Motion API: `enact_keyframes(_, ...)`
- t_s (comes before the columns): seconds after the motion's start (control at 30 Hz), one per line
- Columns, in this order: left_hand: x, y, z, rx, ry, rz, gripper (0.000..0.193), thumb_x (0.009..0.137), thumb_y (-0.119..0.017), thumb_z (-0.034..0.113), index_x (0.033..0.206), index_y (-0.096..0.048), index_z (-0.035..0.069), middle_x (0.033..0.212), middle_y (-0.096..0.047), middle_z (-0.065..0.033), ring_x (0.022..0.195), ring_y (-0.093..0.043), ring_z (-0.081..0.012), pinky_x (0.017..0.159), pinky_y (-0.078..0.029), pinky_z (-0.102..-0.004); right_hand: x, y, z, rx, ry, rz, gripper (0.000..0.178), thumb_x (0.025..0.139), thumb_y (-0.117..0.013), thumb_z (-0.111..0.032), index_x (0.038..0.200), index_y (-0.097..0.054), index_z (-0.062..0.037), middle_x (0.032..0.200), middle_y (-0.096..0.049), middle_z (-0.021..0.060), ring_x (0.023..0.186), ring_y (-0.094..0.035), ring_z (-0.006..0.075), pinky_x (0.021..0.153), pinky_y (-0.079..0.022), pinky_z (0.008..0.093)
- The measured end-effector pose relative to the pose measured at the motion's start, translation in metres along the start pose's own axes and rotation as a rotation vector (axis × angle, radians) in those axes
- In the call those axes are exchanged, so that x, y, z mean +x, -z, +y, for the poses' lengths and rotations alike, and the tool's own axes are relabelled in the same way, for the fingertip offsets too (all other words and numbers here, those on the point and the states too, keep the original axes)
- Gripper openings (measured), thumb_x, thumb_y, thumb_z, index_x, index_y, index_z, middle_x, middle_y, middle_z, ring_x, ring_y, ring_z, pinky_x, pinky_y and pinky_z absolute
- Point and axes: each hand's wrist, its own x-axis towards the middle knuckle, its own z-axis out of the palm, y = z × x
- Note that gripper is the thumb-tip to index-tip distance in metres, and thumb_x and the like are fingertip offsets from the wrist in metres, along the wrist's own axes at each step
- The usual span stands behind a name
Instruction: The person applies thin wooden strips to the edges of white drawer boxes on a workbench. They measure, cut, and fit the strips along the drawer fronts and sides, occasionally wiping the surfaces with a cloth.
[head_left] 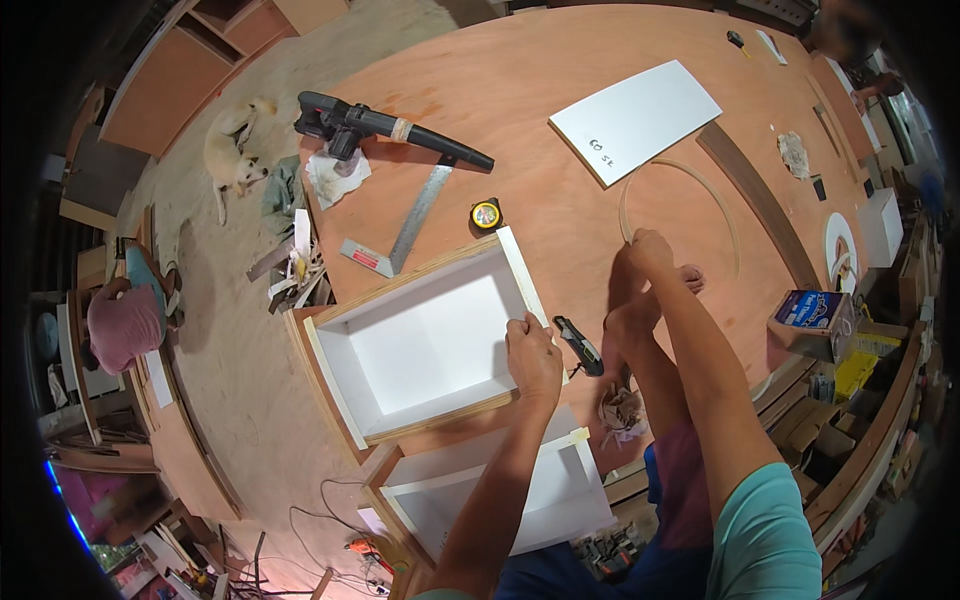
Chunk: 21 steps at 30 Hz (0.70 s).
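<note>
My left hand has its fingers curled over the right rim of an open wooden drawer box with a white inside. A white strip runs along that rim. Beyond the rim, my right hand pinches a thin, pale, flexible strip that loops over the tabletop. Just right of my left hand lies a black utility knife. Another bare limb with maroon cloth is partly hidden behind my right forearm; I cannot tell whose it is.
The wooden table bears a tape measure, a try square, a black blower, a white board and a tin can. Nearer stands a second white-lined box. A dog and a person are at left.
</note>
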Motion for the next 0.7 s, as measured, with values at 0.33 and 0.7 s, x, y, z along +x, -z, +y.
enact_keyframes(0.33,0.001,0.000,0.000,0.036,0.002,-0.024,0.035,0.085,-0.062,0.010,0.117,-0.059,-0.005,0.096,-0.053,-0.0143,0.090,-0.056,-0.0312,0.075,-0.049,-0.0402,0.004,0.037,0.043,0.194,-0.129,0.252,0.022,0.081,-0.057,-0.013,0.097,-0.061,0.0024,0.090,-0.066,0.0273,0.087,-0.065,0.0427,0.076,-0.052,0.0470)
enact_keyframes(0.7,0.015,0.019,-0.021,0.033,-0.030,-0.175,0.029,0.088,-0.054,0.007,0.114,-0.061,-0.001,0.102,-0.056,-0.0203,0.097,-0.057,-0.0373,0.081,-0.049,-0.0459,-0.130,0.228,-0.004,0.985,0.229,0.174,0.032,0.096,-0.054,-0.022,0.116,-0.060,0.0029,0.076,-0.054,-0.0012,0.065,-0.049,0.0064,0.059,-0.042,0.0230)
